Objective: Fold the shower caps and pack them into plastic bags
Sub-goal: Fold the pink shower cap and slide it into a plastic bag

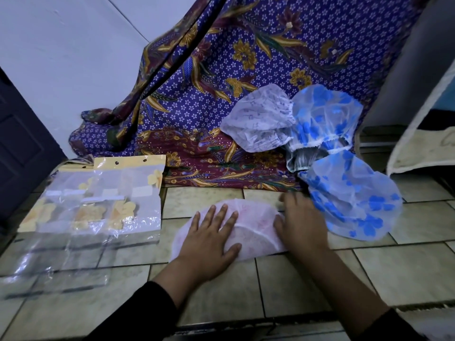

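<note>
A pale pink shower cap lies flattened on the tiled floor in front of me. My left hand presses flat on its left half, fingers spread. My right hand rests on the cap's right edge, fingers blurred and spread over it. To the right lies a blue-flowered cap, with another blue-flowered cap and a pale lilac cap behind it on the cloth. A stack of clear plastic bags with yellow flower print lies at the left.
A purple patterned batik cloth drapes down behind the caps. A dark door stands at the left. A cream mat leans at the far right. More clear bags lie at the near left on the tiles.
</note>
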